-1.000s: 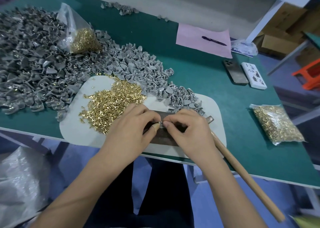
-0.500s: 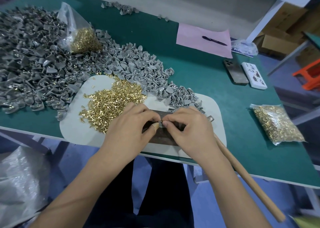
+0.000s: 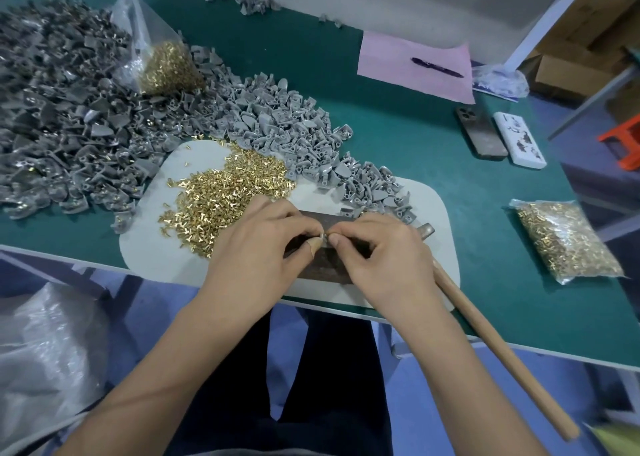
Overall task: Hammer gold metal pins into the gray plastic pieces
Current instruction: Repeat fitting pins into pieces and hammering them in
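Spreading across the left of the green table (image 3: 398, 144), a heap of gray plastic pieces (image 3: 86, 126) is seen, with a clear bag of pins (image 3: 162, 64) resting on it. On the pale mat (image 3: 149, 251), loose gold pins (image 3: 221, 196) are piled. Over a dark metal block (image 3: 322, 265), the left hand (image 3: 263, 248) and right hand (image 3: 377, 255) are brought together, thumbs and forefingers pinching one small gray piece (image 3: 324, 237); whether a pin is seated cannot be told. A wooden-handled hammer (image 3: 491, 345) is laid beside the right wrist. Farther right, a second bag of pins (image 3: 564, 241) is lying.
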Demonstrator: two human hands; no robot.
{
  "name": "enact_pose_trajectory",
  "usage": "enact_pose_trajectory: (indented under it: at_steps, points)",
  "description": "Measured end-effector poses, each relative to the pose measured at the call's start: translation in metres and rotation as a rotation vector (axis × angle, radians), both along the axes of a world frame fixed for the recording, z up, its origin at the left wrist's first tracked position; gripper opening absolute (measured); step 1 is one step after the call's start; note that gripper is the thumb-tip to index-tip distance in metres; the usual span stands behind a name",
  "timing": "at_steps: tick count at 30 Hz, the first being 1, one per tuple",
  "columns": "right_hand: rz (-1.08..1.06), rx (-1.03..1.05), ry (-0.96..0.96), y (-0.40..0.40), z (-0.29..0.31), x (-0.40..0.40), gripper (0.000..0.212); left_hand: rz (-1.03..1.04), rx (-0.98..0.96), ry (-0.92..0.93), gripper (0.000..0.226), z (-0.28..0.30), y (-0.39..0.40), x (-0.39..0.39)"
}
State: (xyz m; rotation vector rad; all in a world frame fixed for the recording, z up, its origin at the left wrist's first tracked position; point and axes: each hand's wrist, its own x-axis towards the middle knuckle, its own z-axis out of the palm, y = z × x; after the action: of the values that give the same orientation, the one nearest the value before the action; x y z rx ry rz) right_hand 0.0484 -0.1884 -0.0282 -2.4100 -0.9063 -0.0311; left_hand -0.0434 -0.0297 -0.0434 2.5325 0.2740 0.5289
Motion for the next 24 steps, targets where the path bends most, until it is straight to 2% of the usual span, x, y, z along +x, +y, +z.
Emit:
enact_pose_trajectory:
  at_steps: [4,9,14,18,20,22,24]
  points:
    - [-0.033,-0.073,-0.069,0.001,0.009,-0.003,0.009,-0.009,-0.022,0.002,0.014,0.0,0.001,0.001]
    - [-0.017,-0.217,-0.251,0.009,0.017,-0.012,0.018,-0.004,-0.031,-0.011,0.013,0.0,0.002,0.0]
    - [-0.002,-0.223,-0.233,0.007,0.017,-0.009,0.018,-0.018,-0.014,-0.003,0.014,0.001,0.001,0.001]
    - [-0.012,-0.151,-0.187,0.004,0.013,-0.006,0.01,0.022,0.043,0.008,0.012,0.003,-0.001,0.002]
    - [-0.01,-0.03,-0.068,-0.003,0.009,-0.001,0.005,0.055,0.07,0.013,0.01,0.005,-0.004,0.003]
    - [-0.104,0.159,0.051,-0.021,0.006,0.01,0.003,0.054,0.059,0.011,0.007,0.003,-0.008,0.005]
    - [-0.296,0.202,0.066,-0.048,0.001,0.02,0.005,0.041,0.057,0.008,0.004,0.003,-0.012,0.005]
